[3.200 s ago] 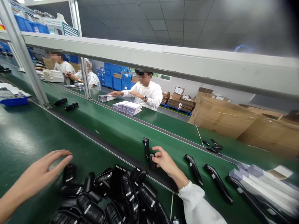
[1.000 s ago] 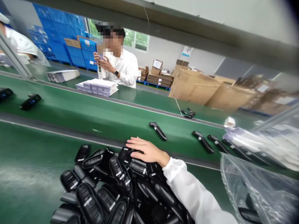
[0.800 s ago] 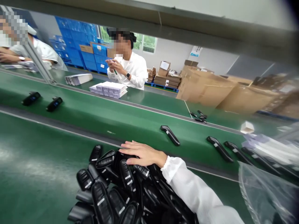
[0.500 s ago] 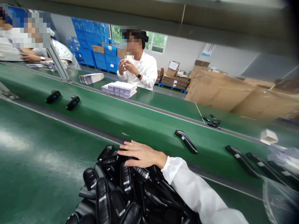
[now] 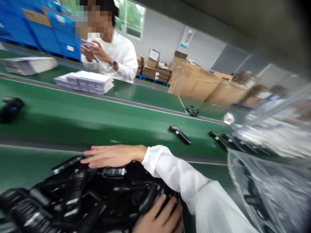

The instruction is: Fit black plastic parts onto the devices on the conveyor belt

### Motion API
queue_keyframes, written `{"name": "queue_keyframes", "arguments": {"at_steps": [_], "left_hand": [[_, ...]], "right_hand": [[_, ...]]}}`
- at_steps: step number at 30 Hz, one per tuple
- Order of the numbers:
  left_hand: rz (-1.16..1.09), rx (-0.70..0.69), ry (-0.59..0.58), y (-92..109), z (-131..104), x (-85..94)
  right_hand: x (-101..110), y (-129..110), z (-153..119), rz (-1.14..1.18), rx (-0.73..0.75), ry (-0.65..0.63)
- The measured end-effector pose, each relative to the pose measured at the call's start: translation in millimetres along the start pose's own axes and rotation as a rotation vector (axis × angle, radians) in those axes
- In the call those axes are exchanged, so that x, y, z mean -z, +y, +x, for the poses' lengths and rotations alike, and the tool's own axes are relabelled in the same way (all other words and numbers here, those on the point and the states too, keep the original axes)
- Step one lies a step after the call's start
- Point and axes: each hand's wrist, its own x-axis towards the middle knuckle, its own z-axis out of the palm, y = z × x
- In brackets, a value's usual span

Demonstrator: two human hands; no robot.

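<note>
A heap of black elongated plastic pieces (image 5: 75,194) with ribbed faces and small pale labels lies in front of me; their kind is unclear. My right hand (image 5: 111,156) rests along the heap's far edge, palm down and open, fingers stretched to the left. My left hand (image 5: 160,215) reaches in from the bottom edge, its fingers apart over the heap's right side. Neither hand visibly grips a piece. Beyond them, a single bent black piece (image 5: 180,134) lies on the green belt (image 5: 136,118).
More black pieces (image 5: 218,139) lie on the belt at right, beside a clear plastic bag (image 5: 274,191) with dark items inside. Across the belt stand stacked white boxes (image 5: 85,81) and a person in white (image 5: 121,55) holding something small. A beam (image 5: 218,19) crosses overhead.
The view has swung right and closer to the heap. My left hand has come into view at its right side. My right hand stays outstretched at the heap's far edge.
</note>
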Motion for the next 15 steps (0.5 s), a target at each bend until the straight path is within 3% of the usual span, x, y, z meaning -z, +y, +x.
{"name": "queue_keyframes", "arguments": {"at_steps": [3,5,7,9,11,15], "left_hand": [[-0.005,0.092,-0.01,-18,2,7.7],[-0.025,0.124,-0.033,-23,6,17.5],[-0.032,0.129,-0.043,-23,12,27.3],[-0.015,0.088,-0.024,-19,19,33.0],[0.008,0.001,0.0,-12,25,31.8],[-0.097,-0.187,0.076,19,29,12.8]], "right_hand": [[47,-4,-52,0.05,-0.086,0.134],[71,-14,-110,0.009,-0.187,0.328],[78,-29,-175,-0.06,-0.315,0.486],[66,-48,-234,-0.118,-0.442,0.599],[39,-67,-276,-0.167,-0.521,0.619],[-28,-101,-313,-0.18,-0.649,0.409]]}}
